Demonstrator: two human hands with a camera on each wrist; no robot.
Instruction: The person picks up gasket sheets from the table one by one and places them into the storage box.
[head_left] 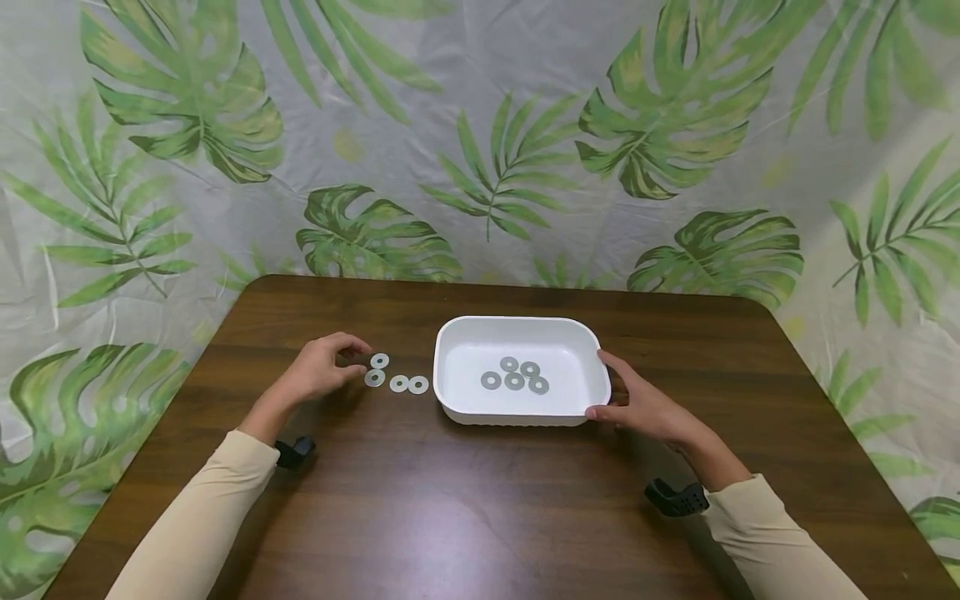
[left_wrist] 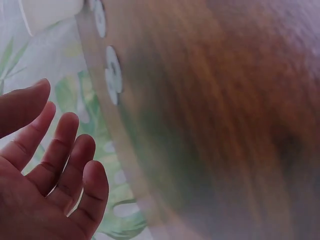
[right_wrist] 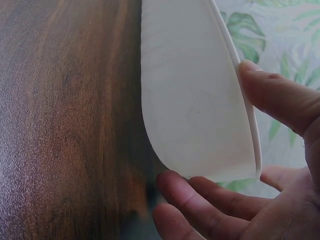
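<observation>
A white rectangular plastic basin (head_left: pixel 461 354) sits on the table, with several grey flat washers (head_left: pixel 507 384) lying loose on its floor. My right hand (head_left: pixel 651 410) holds the basin's right end. In the right wrist view its thumb (right_wrist: pixel 275 90) lies on the rim, while the fingers (right_wrist: pixel 220 202) bend under the outer wall. Left of the basin, more washers (head_left: pixel 369 382) lie flat on the wood in two pairs. My left hand (head_left: pixel 318 368) hovers beside the leftmost pair, thumb and fingers apart. The left wrist view shows its palm with loosely bent fingers, holding nothing.
The dark brown wooden table (head_left: pixel 420 492) has rounded far corners. Behind it hangs a pale cloth (head_left: pixel 517 50) printed with green leaves. Each wrist wears a black band (head_left: pixel 675 498) below a cream sleeve (head_left: pixel 780 533).
</observation>
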